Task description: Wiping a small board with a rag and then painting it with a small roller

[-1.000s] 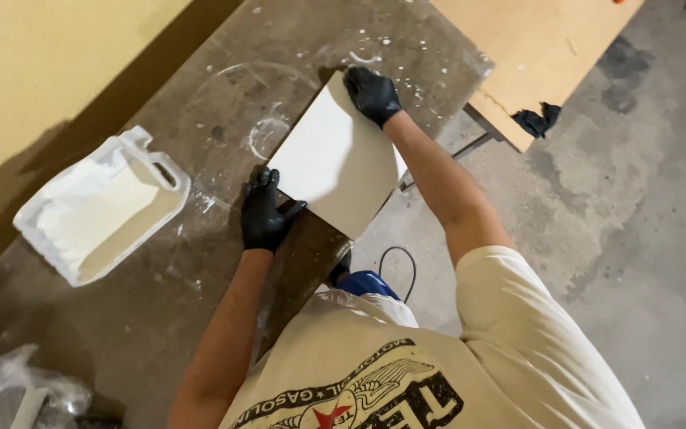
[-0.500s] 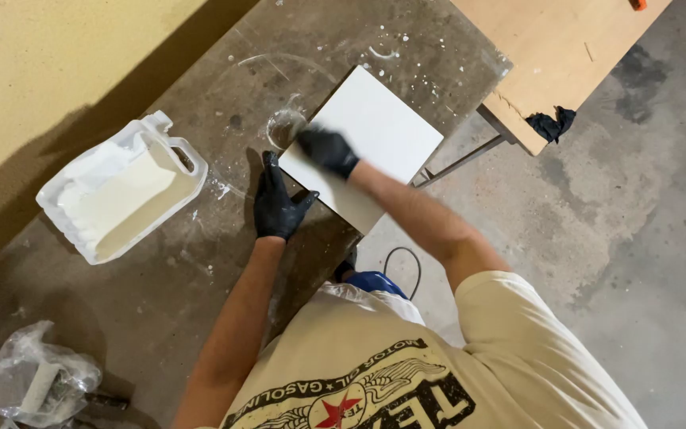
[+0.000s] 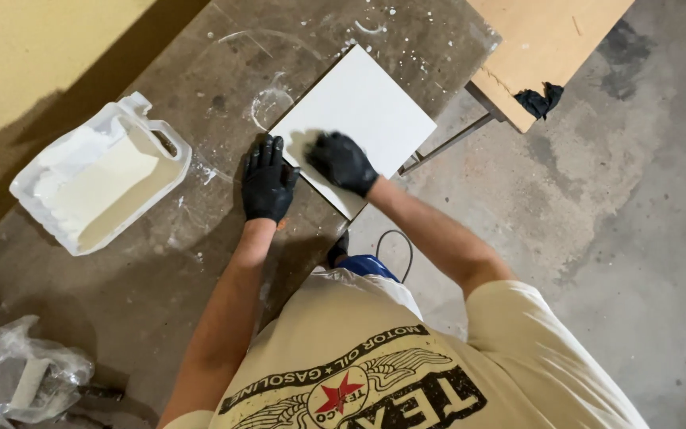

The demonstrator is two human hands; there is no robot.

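A white square tile is seen lying flat on the dark, paint-spattered counter, turned like a diamond, with its corner at about four o'clock projecting past the counter's edge over the floor.

The tile is judged to be stiff, smooth-faced and probably rather heavy for its thickness. It is likely to be brittle at the corners and slippery under a glove. It would best be taken by two opposite edges, with support given from below rather than by one corner.

The right hand, in a black glove, is pressed down on the tile's near corner, at about seven o'clock on the tile. Its fingers are curled loosely downward; whether something small is held beneath them cannot be told. The left hand, also gloved in black, is laid flat on the counter just beside the tile's edge at about eight o'clock, with its fingers spread wide and nothing gripped.

A cut-open white plastic jug holding pale liquid is seen at nine o'clock from the hands, well apart. A crumpled clear plastic bag lies at the counter's seven o'clock corner, and a bare wooden board lies at one o'clock.
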